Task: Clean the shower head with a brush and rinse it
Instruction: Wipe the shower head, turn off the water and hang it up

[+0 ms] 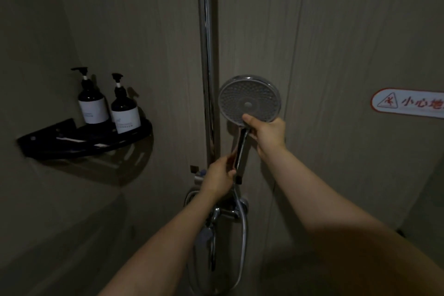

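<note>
A round chrome shower head (249,98) faces me with its nozzle plate, just right of the vertical chrome rail (207,60). My right hand (266,134) grips the top of its handle, thumb pressed on the lower rim of the plate. My left hand (219,175) holds the lower end of the handle (242,151) between thumb and fingers. From the handle's base the metal hose (242,235) loops down. No brush shows in this view.
The mixer tap (216,216) sits on the wall below my hands. A black corner shelf (79,144) at the left carries two dark pump bottles (92,101). A red-and-white slip warning sticker (408,103) is on the right wall. The lighting is dim.
</note>
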Available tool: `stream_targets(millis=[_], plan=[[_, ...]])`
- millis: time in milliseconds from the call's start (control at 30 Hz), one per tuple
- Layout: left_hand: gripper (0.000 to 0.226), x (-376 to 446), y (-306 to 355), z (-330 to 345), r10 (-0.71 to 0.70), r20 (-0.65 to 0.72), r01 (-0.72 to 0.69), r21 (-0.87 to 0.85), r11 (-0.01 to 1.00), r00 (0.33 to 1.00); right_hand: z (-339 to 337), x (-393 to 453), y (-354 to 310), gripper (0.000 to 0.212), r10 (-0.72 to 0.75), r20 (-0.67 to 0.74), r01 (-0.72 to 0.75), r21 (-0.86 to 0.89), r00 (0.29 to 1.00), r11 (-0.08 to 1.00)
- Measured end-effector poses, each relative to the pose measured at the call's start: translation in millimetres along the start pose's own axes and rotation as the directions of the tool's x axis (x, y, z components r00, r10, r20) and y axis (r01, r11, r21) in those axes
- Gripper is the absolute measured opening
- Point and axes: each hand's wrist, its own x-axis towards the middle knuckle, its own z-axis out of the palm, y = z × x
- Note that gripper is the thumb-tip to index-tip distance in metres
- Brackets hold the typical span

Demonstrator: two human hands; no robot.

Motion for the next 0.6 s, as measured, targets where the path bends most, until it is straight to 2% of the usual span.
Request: stream_targets(millis=[67,133,267,367,433,533,567,600], plan=[[0.041,-9.5,-16.8,2.6,-0.021,0.03,0.02,0.006,1.0,0.999,-0.4,0.1,-6.4,0.03,0.0,-0.046,0.003,0.079,0.999,0.997],[0.037,-14.4,-28.0,7.4,-0.056,0.043,0.059,-0.068,0.996,0.997,2.6,3.7,-17.9,0.033,-0.009,-0.041,0.015,0.136,0.999,0.991],[0.022,-4.0,-23.5,16.2,-0.126,-0.05,0.12,-0.103,0.987,0.991,10.3,6.6,-36.7,0.033,-0.032,0.003,0.031,0.134,0.999,0.991],[0.011,-12.9,-19.5,27.8,-0.124,-0.223,0.108,-0.083,0.991,0.967,8.2,3.4,-31.8,0.032,-0.03,-0.009,0.03,0.117,1.0,0.993],[0.015,-30.1,-28.4,41.4,-0.202,-0.359,0.148,-0.171,0.974,0.912,2.8,2.5,-24.9,0.032,-0.016,-0.02,0.018,0.121,1.0,0.992],[0.012,-49.7,-43.3,61.9,-0.462,-0.279,0.361,-0.346,0.866,0.842,-5.3,3.1,-13.0,0.032,0.011,-0.066,-0.003,0.111,0.998,0.994],[0.003,-51.5,-47.0,66.6,-0.486,-0.239,0.401,-0.329,0.855,0.841,-7.0,3.6,-8.5,0.032,0.017,-0.068,-0.01,0.109,0.998,0.994],[0.012,-49.4,-49.0,70.3,-0.479,-0.211,0.411,-0.297,0.862,0.852,-8.1,3.8,-3.8,0.032,0.023,-0.068,-0.016,0.101,0.997,0.995]])
